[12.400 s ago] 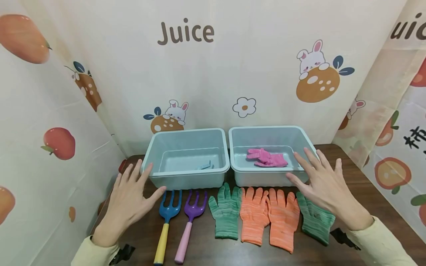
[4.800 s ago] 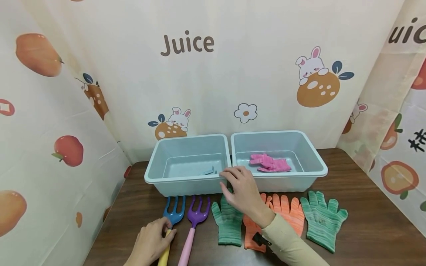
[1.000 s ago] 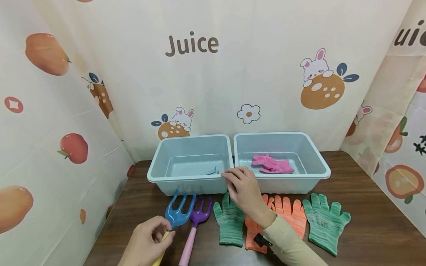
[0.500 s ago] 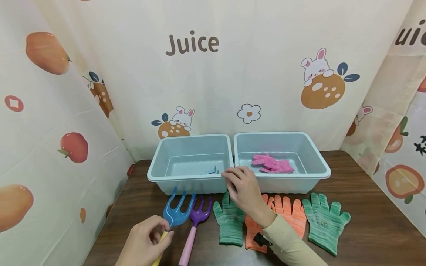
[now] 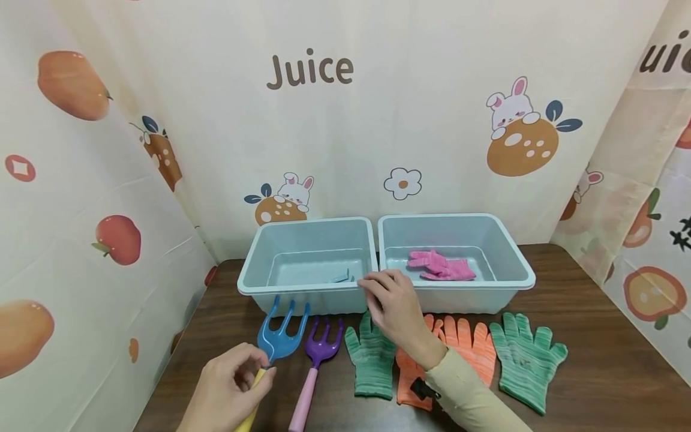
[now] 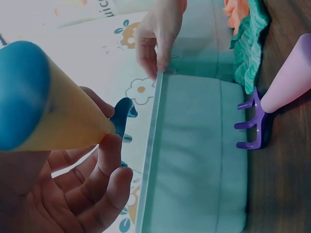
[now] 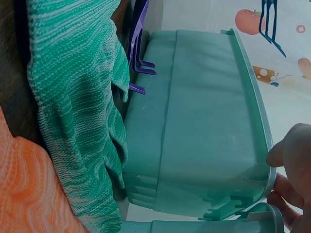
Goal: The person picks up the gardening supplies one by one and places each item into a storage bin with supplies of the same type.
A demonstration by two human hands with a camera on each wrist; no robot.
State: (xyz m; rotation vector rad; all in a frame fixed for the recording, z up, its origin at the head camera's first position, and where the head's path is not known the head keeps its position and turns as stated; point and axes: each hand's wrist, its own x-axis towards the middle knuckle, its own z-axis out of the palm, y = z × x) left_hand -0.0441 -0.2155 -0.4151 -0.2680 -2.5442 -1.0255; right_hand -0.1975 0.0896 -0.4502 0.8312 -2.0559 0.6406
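Note:
My left hand point(image 5: 224, 390) grips the yellow handle of a blue garden hand fork point(image 5: 281, 342), thumb and fingers near the handle's top. The fork is raised off the table, tines pointing at the left bin's front. In the left wrist view, the blue-capped handle end point(image 6: 24, 92) is close to the camera. My right hand point(image 5: 396, 309) pinches the rim of the left light-blue bin point(image 5: 318, 302) at its front right corner. The right wrist view shows the thumb point(image 7: 277, 154) against that rim. A purple hand fork point(image 5: 323, 349) with a pink handle lies beside the raised one.
A second bin point(image 5: 459, 295) on the right contains pink gloves point(image 5: 445, 267). Small light-blue pieces point(image 5: 341, 277) lie inside the left bin. On the table are a green glove point(image 5: 373, 366), orange gloves point(image 5: 472, 348) partly under my right forearm, and another green glove point(image 5: 526, 363).
Both hands hovered apart at first. The right then took the left bin's rim and has stayed there. My left hand gripped the blue fork and lifted it, lately shifting it slightly left and forward.

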